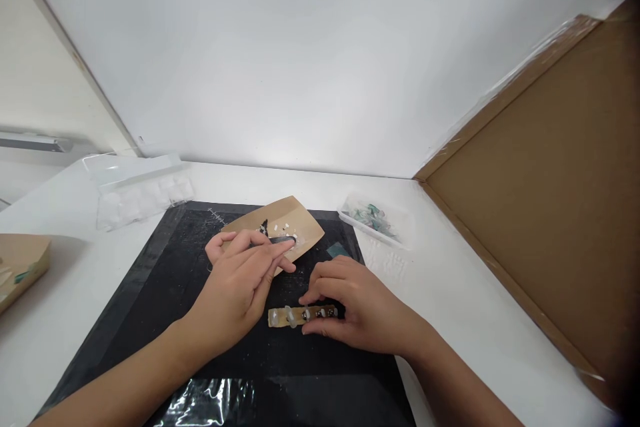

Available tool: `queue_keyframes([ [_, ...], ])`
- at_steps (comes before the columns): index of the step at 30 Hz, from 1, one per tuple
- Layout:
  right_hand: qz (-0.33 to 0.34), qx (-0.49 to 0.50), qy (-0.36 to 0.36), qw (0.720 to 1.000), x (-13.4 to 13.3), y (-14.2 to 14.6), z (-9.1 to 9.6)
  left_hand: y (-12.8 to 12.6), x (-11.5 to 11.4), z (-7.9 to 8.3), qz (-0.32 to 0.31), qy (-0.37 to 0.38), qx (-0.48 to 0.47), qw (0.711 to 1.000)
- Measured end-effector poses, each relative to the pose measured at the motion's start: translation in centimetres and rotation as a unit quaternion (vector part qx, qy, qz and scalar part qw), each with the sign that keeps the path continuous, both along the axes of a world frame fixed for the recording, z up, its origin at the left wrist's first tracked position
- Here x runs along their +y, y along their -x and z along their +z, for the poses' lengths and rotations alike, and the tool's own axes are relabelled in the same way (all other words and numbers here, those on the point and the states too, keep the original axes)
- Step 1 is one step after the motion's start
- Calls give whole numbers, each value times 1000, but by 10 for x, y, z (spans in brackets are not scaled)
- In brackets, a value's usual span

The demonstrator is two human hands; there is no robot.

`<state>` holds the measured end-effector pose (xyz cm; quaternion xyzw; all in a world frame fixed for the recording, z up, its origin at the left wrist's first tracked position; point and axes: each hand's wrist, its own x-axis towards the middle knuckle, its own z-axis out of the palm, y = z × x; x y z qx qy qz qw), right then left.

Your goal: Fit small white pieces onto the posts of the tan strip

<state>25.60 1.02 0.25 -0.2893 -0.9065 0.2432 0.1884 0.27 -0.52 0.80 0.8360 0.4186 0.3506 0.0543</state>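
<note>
My left hand [245, 273] reaches over the near side of a brown paper tray [305, 230]. Its fingers are closed around a slim dark tool [283, 239], whose exact kind I cannot make out; the tip points right, over small white bits in the tray. My right hand [345, 300] is curled around the right part of a narrow tan strip [279, 321], thumb on the near edge and fingers on the far edge. Several small clear and dark pieces sit in a row along this strip, which lies flat on a black mat [295, 360].
A clear plastic package [145, 197] lies at the back left. At the back right stands a white tray [375, 230] of clear and green plastic bits, beside small white sticks [387, 263]. Another brown tray [25, 260] is at far left. Cardboard [540, 180] bounds the right side.
</note>
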Motion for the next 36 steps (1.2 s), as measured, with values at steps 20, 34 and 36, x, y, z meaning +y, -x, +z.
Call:
queue_keyframes([
  [20, 7, -23, 8, 1000, 2, -1, 1, -5, -5, 1, 11, 26, 6, 1000],
  [34, 0, -23, 63, 998, 0, -2, 3, -1, -9, 9, -144, 113, 127, 975],
  [36, -1, -26, 74, 997, 0, -3, 4, -1, -9, 5, -139, 110, 137, 975],
])
